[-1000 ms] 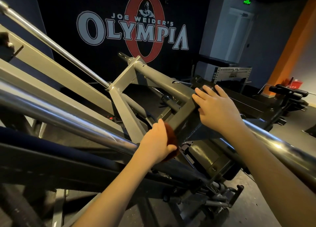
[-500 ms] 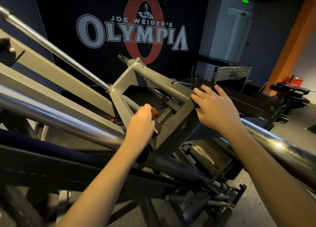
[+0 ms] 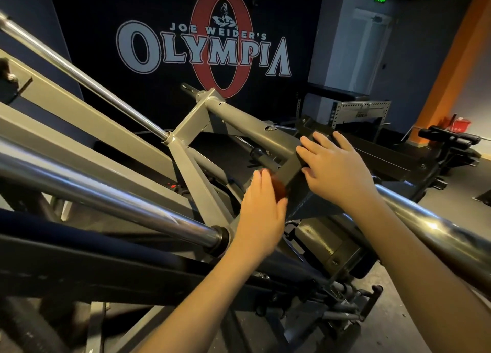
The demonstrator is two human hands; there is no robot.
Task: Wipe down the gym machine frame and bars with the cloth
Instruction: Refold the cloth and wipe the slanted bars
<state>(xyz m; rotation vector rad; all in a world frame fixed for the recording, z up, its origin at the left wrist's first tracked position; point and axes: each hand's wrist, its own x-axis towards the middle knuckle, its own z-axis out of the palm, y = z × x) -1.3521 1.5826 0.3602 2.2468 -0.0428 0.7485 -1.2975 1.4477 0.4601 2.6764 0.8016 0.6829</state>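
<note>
The grey gym machine frame (image 3: pixel 191 166) crosses the view, with a thick chrome bar (image 3: pixel 106 193) at the left and another chrome bar (image 3: pixel 435 227) at the right. My left hand (image 3: pixel 261 214) holds a small reddish-brown cloth (image 3: pixel 279 189) between thumb and fingers. It presses the cloth against the left face of a dark grey bracket (image 3: pixel 295 179) at the centre. My right hand (image 3: pixel 334 171) rests flat on top of that bracket with its fingers spread. Most of the cloth is hidden behind my left hand.
A thinner chrome rod (image 3: pixel 79 78) runs up to the left. A dark padded part (image 3: pixel 79 235) lies below the thick bar. A perforated metal rack (image 3: pixel 358 110) and a black bench (image 3: pixel 451 140) stand at the back right. An orange pillar (image 3: pixel 451 60) rises on the right.
My left hand with the cloth went up and left along the frame member, then came back to the bracket's left face. My right hand has stayed on the bracket.
</note>
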